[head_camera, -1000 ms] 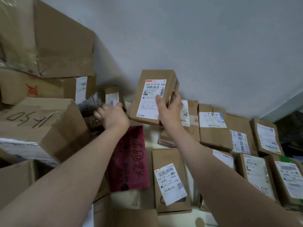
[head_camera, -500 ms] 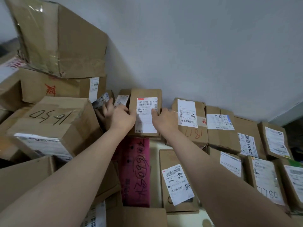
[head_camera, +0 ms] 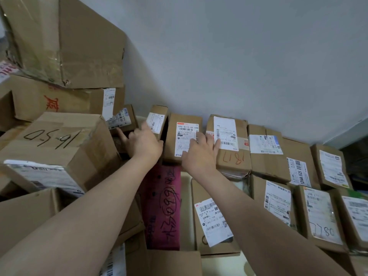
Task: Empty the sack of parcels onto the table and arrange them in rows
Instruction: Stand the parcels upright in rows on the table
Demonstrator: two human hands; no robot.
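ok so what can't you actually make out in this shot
Head view only.
- Sack: not in frame, so what is left in it is unknown.
- Dark gap under the left hand: too shadowed to tell what it touches.
- Pink parcel: upper left corner hidden by the left forearm.
- Label on the box under the right hand: fine print too small, partly covered by that hand.

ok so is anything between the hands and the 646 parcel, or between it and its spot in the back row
Nothing visible. The right hand rests flat on the 646 parcel, which sits in the back row between a small box and the box marked 181. The left hand touches that small box.
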